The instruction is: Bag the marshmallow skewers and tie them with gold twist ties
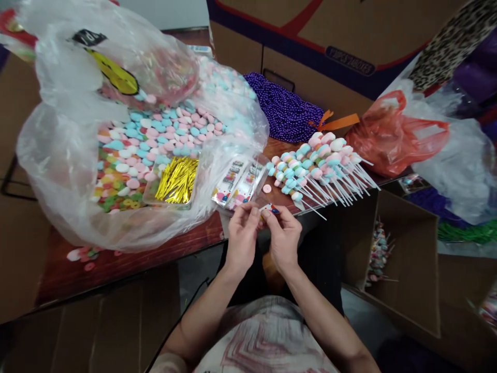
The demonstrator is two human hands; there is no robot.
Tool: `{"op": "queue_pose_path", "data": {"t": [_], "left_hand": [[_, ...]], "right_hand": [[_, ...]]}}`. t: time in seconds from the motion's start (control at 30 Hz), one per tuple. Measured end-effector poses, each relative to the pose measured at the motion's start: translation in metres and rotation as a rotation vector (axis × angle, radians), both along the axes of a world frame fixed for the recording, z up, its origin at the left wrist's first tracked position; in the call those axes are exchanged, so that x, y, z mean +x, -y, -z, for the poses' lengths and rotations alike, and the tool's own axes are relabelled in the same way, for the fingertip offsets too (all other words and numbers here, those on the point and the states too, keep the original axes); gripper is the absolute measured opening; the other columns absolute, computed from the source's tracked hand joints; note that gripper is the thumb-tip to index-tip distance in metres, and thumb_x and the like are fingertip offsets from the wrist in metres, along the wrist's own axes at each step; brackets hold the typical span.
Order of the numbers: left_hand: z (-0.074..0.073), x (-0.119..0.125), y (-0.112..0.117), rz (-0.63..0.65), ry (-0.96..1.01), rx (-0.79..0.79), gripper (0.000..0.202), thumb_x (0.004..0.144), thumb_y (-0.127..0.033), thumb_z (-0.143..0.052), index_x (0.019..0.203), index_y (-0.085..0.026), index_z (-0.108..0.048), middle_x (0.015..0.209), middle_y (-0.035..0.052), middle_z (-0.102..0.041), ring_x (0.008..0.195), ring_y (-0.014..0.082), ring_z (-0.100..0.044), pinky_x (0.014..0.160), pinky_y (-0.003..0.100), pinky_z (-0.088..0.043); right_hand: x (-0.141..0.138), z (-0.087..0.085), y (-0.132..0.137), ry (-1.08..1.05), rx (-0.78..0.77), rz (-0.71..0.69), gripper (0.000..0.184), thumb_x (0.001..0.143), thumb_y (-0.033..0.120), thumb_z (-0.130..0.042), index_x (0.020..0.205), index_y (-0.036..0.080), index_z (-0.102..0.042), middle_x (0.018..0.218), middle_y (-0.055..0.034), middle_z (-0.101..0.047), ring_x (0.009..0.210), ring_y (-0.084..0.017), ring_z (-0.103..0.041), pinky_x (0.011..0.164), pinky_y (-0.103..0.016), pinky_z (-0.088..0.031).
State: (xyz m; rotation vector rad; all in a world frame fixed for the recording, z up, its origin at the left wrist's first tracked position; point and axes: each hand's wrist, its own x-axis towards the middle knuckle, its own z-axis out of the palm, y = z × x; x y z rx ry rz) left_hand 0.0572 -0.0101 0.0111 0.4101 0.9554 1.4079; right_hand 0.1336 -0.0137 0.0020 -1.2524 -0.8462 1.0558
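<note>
At the near table edge (128, 269), the left hand (241, 239) and right hand (285, 239) meet, fingertips of both pinched together on 1 small printed wrapper (268, 209). My reading is that the wrapper is being opened or readied for a candy. Next, it likely needs spreading before a skewer from the finished pile (324, 168) just beyond can slide in. Loose candies fill the big clear bag (70, 171).
</note>
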Motion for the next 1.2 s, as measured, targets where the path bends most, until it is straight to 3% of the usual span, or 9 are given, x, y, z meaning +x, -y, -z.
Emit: {"op": "queue_pose_path", "data": {"t": [0.17,0.3,0.43,0.53,0.63,0.73,0.9,1.07,1.2], "left_hand": [[0.006,-0.011,-0.007,0.161,0.355,-0.200,0.036,0.063,-0.034,-0.092,0.089,-0.016,-0.075,0.088,0.0030,-0.073,0.065,0.0072,-0.058,0.057,0.019,-0.043],[0.003,-0.006,-0.011,0.061,0.264,-0.133,0.029,0.056,-0.024,-0.095,0.073,-0.015,-0.073,0.071,-0.0007,-0.068,0.061,0.0066,-0.057,0.057,0.019,-0.042],[-0.001,0.007,-0.009,-0.057,0.135,-0.059,0.034,0.055,-0.033,-0.095,0.064,-0.014,-0.068,0.060,-0.0047,-0.061,0.052,0.0037,-0.049,0.052,0.018,-0.040],[-0.003,0.007,-0.011,-0.034,0.176,-0.106,0.036,0.057,-0.039,-0.093,0.069,-0.015,-0.070,0.069,-0.0024,-0.067,0.056,0.0053,-0.054,0.052,0.018,-0.042],[-0.004,0.003,-0.018,0.010,0.205,-0.147,0.032,0.056,-0.031,-0.093,0.076,-0.016,-0.072,0.079,-0.0004,-0.071,0.062,0.0068,-0.059,0.054,0.018,-0.044],[-0.006,0.003,-0.022,-0.059,0.139,-0.095,0.030,0.054,-0.025,-0.094,0.071,-0.015,-0.071,0.072,-0.0021,-0.067,0.057,0.0044,-0.054,0.053,0.018,-0.042],[-0.011,0.011,-0.022,-0.187,0.018,0.035,0.035,0.058,-0.037,-0.093,0.069,-0.015,-0.068,0.067,-0.0035,-0.063,0.056,0.0045,-0.050,0.050,0.017,-0.040],[-0.015,0.007,-0.028,-0.098,0.166,-0.062,0.036,0.052,-0.027,-0.096,0.074,-0.016,-0.069,0.078,-0.0031,-0.067,0.061,0.0044,-0.054,0.050,0.017,-0.041],[-0.018,0.007,-0.035,-0.128,0.195,-0.070,0.036,0.052,-0.023,-0.096,0.072,-0.017,-0.067,0.075,-0.0049,-0.066,0.059,0.0031,-0.053,0.049,0.015,-0.040]], "right_hand": [[0.022,-0.011,0.001,0.072,0.002,-0.163,0.019,0.082,0.033,-0.071,0.073,0.019,-0.064,0.067,0.0032,-0.059,0.062,-0.011,-0.051,0.062,-0.024,-0.044],[0.031,-0.016,0.004,0.175,0.004,-0.152,0.029,0.085,0.036,-0.067,0.066,0.018,-0.056,0.062,0.0047,-0.049,0.059,-0.009,-0.041,0.057,-0.023,-0.036],[0.031,-0.013,0.005,0.243,0.000,-0.116,0.043,0.091,0.045,-0.058,0.059,0.019,-0.046,0.056,0.0047,-0.040,0.055,-0.009,-0.035,0.052,-0.023,-0.032],[0.036,-0.012,0.004,0.254,-0.005,-0.120,0.046,0.093,0.048,-0.056,0.058,0.020,-0.045,0.056,0.0042,-0.042,0.055,-0.009,-0.038,0.052,-0.023,-0.034],[0.046,-0.014,0.002,0.304,0.023,-0.181,0.045,0.093,0.047,-0.056,0.058,0.019,-0.047,0.056,0.0043,-0.040,0.055,-0.009,-0.038,0.053,-0.024,-0.034],[0.052,-0.017,0.001,0.343,0.048,-0.154,0.039,0.091,0.041,-0.061,0.061,0.019,-0.051,0.059,0.0042,-0.043,0.058,-0.010,-0.038,0.056,-0.025,-0.035],[0.052,-0.019,-0.001,0.271,0.034,-0.050,0.032,0.090,0.040,-0.064,0.068,0.020,-0.051,0.060,0.0053,-0.041,0.056,-0.010,-0.035,0.054,-0.025,-0.033],[0.057,-0.021,-0.003,0.541,0.130,-0.038,0.046,0.099,0.040,-0.050,0.060,0.022,-0.032,0.057,0.0049,-0.030,0.054,-0.009,-0.029,0.051,-0.026,-0.028],[0.066,-0.036,-0.009,0.682,0.181,-0.064,0.046,0.096,0.039,-0.056,0.058,0.022,-0.038,0.057,0.0032,-0.038,0.055,-0.012,-0.034,0.057,-0.030,-0.031]]}}
